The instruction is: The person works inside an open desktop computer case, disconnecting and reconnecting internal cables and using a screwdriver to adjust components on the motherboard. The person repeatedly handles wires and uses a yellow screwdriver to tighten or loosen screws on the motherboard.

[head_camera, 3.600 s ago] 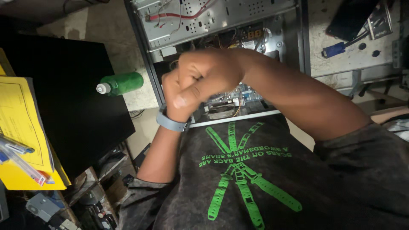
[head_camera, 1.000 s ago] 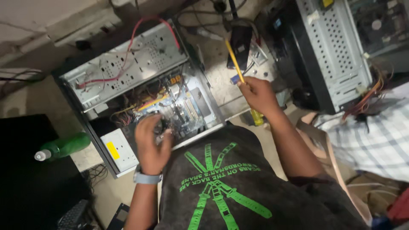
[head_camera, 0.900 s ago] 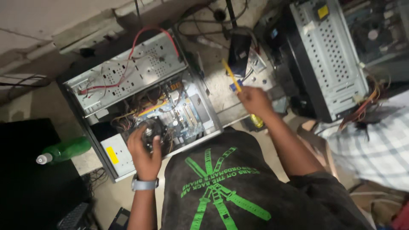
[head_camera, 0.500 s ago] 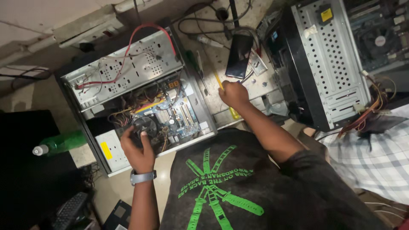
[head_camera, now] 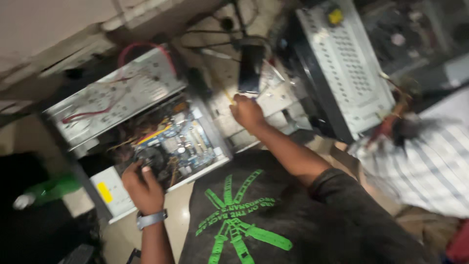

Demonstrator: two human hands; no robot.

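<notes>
The open computer case (head_camera: 146, 127) lies on its side on the worktop, its circuit board exposed. The left hand (head_camera: 142, 188) rests at the case's near edge, fingers curled on the round black fan (head_camera: 149, 157). The right hand (head_camera: 248, 112) is clenched around a yellow screwdriver (head_camera: 228, 96), just beside a dark phone (head_camera: 251, 68). A second case (head_camera: 342, 68) stands to the right; a green bottle (head_camera: 46, 190) lies far left.
</notes>
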